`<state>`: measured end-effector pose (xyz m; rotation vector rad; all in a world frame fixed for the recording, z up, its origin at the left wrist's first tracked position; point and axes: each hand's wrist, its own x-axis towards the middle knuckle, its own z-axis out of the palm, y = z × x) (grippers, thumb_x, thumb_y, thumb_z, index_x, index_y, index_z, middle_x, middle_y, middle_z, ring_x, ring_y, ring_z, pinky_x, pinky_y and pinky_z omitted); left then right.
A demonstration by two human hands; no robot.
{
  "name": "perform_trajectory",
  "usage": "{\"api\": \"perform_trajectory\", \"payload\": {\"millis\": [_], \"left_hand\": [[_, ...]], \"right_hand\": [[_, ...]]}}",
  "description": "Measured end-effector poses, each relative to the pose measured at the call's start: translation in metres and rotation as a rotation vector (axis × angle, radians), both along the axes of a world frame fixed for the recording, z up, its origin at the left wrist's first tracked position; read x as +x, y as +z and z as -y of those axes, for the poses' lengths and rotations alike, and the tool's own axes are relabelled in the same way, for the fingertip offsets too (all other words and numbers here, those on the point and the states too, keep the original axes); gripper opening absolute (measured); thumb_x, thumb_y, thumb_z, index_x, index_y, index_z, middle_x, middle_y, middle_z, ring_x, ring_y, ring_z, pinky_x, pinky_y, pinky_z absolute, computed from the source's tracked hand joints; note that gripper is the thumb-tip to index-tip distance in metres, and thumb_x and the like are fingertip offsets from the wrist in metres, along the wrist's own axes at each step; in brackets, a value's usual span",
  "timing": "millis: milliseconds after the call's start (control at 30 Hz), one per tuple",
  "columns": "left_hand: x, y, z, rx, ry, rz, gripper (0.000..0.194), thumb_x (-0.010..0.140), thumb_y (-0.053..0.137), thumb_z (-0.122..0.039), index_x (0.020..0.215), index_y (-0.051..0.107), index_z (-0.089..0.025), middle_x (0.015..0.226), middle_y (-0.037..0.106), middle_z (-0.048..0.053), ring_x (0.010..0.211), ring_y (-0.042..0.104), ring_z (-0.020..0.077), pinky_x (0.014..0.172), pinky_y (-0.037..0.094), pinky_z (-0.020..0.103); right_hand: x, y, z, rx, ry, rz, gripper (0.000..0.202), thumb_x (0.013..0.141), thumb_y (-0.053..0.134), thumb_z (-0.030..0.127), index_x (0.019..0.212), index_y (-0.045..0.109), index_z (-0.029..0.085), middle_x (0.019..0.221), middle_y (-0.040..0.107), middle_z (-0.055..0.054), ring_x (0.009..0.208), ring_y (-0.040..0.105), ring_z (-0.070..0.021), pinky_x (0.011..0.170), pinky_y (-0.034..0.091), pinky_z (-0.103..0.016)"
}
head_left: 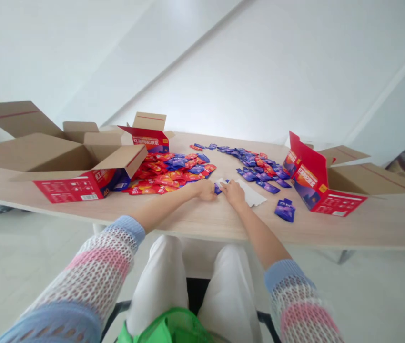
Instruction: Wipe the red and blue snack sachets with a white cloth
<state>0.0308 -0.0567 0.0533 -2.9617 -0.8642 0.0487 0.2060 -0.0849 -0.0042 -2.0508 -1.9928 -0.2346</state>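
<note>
Between my two hands is a small purple sachet [218, 189], mostly covered by fingers and paper. My left hand [206, 190] is closed at the sachet's left end, its fingertips partly hidden. My right hand [234, 192] presses a white paper tissue [252, 194] against the sachet's right side, fingers bent over it. Left of my hands lies a heap of red and purple sachets [167, 176]. Beyond my right hand spreads a looser group of mostly purple sachets [256, 164]. One purple sachet [285, 210] lies apart to the right, near the front.
On the left stands a large open red carton [68, 186], its flaps spread wide, with another red carton [148, 139] behind it. An open red carton [311, 183] stands on the right. The wooden table [195, 219] meets a white wall. My knees are below its front edge.
</note>
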Motion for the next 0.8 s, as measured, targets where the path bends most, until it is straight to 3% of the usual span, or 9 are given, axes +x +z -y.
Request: {"api": "perform_trajectory", "payload": {"millis": [167, 300, 433, 500, 633, 800], "left_hand": [[-0.005, 0.009, -0.004, -0.082, 0.014, -0.083, 0.029, 0.076, 0.058, -0.041, 0.074, 0.076, -0.019, 0.076, 0.073, 0.009, 0.064, 0.065, 0.0190, 0.057, 0.043, 0.025], [-0.014, -0.010, -0.006, -0.057, -0.018, -0.029, 0.033, 0.084, 0.050, -0.040, 0.088, 0.077, -0.021, 0.086, 0.074, 0.009, 0.075, 0.068, 0.0200, 0.066, 0.045, 0.025], [-0.024, -0.041, -0.007, 0.045, -0.001, 0.145, 0.036, 0.086, 0.045, -0.020, 0.111, 0.070, -0.027, 0.109, 0.070, 0.005, 0.097, 0.065, 0.0188, 0.080, 0.045, 0.025], [-0.027, -0.050, -0.012, 0.026, -0.024, 0.201, 0.044, 0.083, 0.046, -0.012, 0.116, 0.066, -0.032, 0.118, 0.066, 0.001, 0.102, 0.063, 0.0167, 0.083, 0.045, 0.024], [-0.027, -0.057, -0.021, 0.024, 0.011, 0.247, 0.042, 0.083, 0.047, -0.013, 0.115, 0.067, -0.034, 0.109, 0.070, 0.000, 0.093, 0.066, 0.0169, 0.079, 0.046, 0.024], [-0.024, -0.056, -0.016, 0.020, 0.065, 0.310, 0.044, 0.082, 0.048, -0.010, 0.114, 0.067, -0.032, 0.114, 0.068, -0.001, 0.098, 0.064, 0.0159, 0.082, 0.047, 0.022]], "right_hand": [[0.017, -0.001, -0.005, -0.029, -0.057, -0.053, 0.037, 0.093, 0.041, 0.049, 0.123, 0.060, 0.037, 0.106, 0.055, -0.010, 0.095, 0.053, -0.0229, 0.075, 0.040, -0.031], [0.017, -0.002, -0.004, 0.017, -0.100, -0.117, 0.035, 0.094, 0.043, 0.045, 0.119, 0.064, 0.033, 0.105, 0.055, -0.011, 0.095, 0.053, -0.0234, 0.075, 0.039, -0.030], [0.011, 0.001, -0.001, 0.132, 0.061, -0.243, 0.038, 0.097, 0.039, 0.041, 0.126, 0.060, 0.029, 0.107, 0.056, -0.007, 0.096, 0.053, -0.0182, 0.078, 0.038, -0.025], [0.005, 0.003, 0.001, 0.095, 0.183, -0.262, 0.037, 0.097, 0.040, 0.041, 0.125, 0.060, 0.027, 0.108, 0.056, -0.006, 0.095, 0.054, -0.0159, 0.078, 0.037, -0.023], [-0.011, 0.006, 0.002, -0.042, 0.325, -0.203, 0.033, 0.095, 0.045, 0.042, 0.121, 0.063, 0.031, 0.106, 0.057, -0.003, 0.094, 0.054, -0.0147, 0.075, 0.036, -0.021], [-0.023, 0.006, -0.004, -0.018, 0.239, -0.134, 0.036, 0.096, 0.041, 0.043, 0.122, 0.063, 0.030, 0.105, 0.058, -0.005, 0.094, 0.054, -0.0163, 0.075, 0.037, -0.023]]}}
